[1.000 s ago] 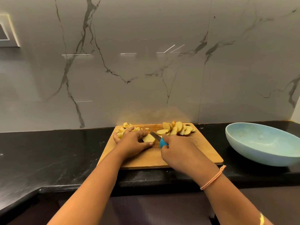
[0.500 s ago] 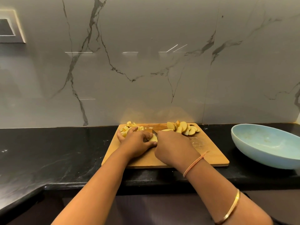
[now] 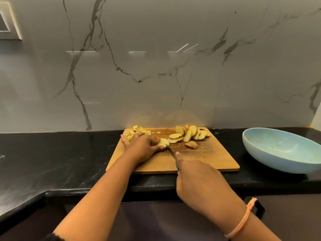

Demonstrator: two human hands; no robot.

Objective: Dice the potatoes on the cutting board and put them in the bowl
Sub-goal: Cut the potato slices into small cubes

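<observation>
A wooden cutting board lies on the black counter. My left hand holds a pale potato slice flat on the board with curled fingers. My right hand grips a knife by its blue handle, index finger along the top; the thin blade points at the slice's right edge. A heap of diced potato sits at the board's far left corner. Several potato slices are piled at the far right, with one wedge lying apart. A light blue bowl stands to the right of the board.
The black counter runs along a grey marble wall and turns toward me at the left. A wall fitting sits at the upper left. The counter's front edge passes under my forearms.
My right hand has drawn the knife back toward me and to the right, uncovering the slice under my left hand. The camera has shifted slightly.
</observation>
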